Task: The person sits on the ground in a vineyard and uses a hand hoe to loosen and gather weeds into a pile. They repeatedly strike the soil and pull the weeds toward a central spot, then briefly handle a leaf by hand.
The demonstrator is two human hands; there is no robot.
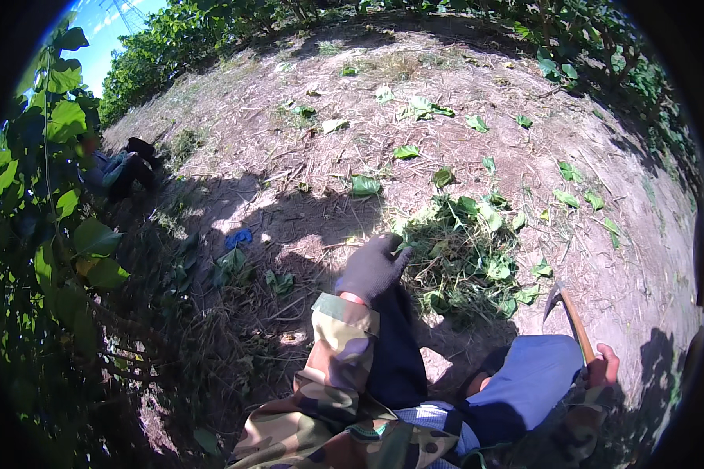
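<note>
My left hand (372, 267), in a dark knit glove, is held over my bent knee at the left edge of a pile of cut weeds and green leaves (469, 258). Its fingers are slightly curled and apart, with nothing seen in them. Low on the right, my bare right hand (603, 364) grips the wooden handle of a sickle (576, 319). The tool's curved metal blade points up and left, just right of the pile. Both sleeves are camouflage cloth.
Leafy branches (64, 234) hang close on the left, and a person (120, 170) sits beyond them. A blue scrap (238, 237) lies on the dry ground (258, 129) among loose leaves. Green bushes (616, 64) line the far and right sides.
</note>
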